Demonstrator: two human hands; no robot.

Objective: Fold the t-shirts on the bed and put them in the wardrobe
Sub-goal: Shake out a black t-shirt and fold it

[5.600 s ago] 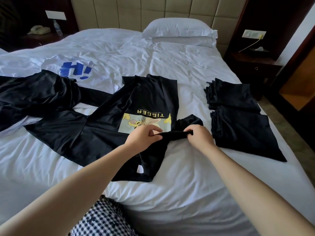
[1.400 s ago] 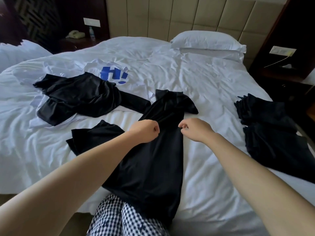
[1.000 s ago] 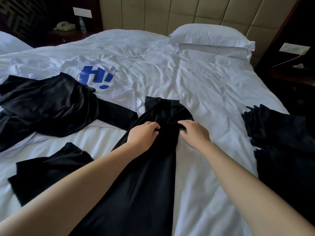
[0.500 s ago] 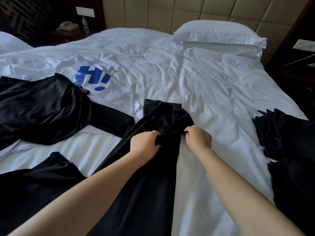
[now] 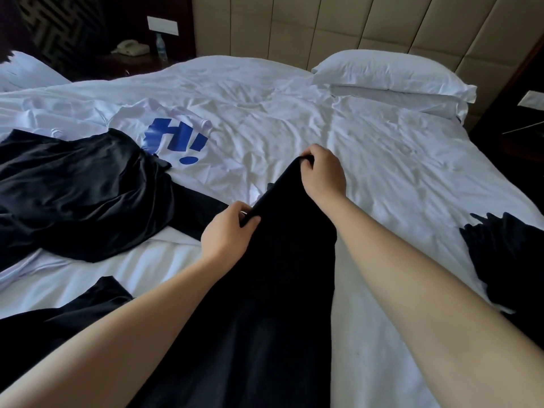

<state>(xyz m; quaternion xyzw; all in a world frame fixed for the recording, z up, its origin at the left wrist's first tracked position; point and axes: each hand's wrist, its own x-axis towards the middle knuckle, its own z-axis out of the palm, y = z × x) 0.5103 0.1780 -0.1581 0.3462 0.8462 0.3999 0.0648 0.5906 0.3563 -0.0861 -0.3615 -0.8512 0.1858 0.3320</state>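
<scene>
A long black t-shirt (image 5: 273,290), folded into a narrow strip, runs from the near edge up the middle of the white bed (image 5: 382,178). My left hand (image 5: 228,231) pinches its top edge at the left corner. My right hand (image 5: 322,169) grips the same edge farther up, lifted off the sheet. Another black t-shirt (image 5: 79,189) lies crumpled at the left. Partly under it lies a white t-shirt (image 5: 173,139) with a blue print. Folded black t-shirts (image 5: 509,260) sit at the right edge.
A white pillow (image 5: 391,72) lies at the padded headboard. A nightstand with a phone (image 5: 131,48) and a bottle (image 5: 160,47) stands at the back left. A piece of black fabric (image 5: 59,316) lies at the near left.
Both hands have lifted the top edge of the black strip. My right hand has moved up and away from me, and the far bunched end no longer lies on the sheet.
</scene>
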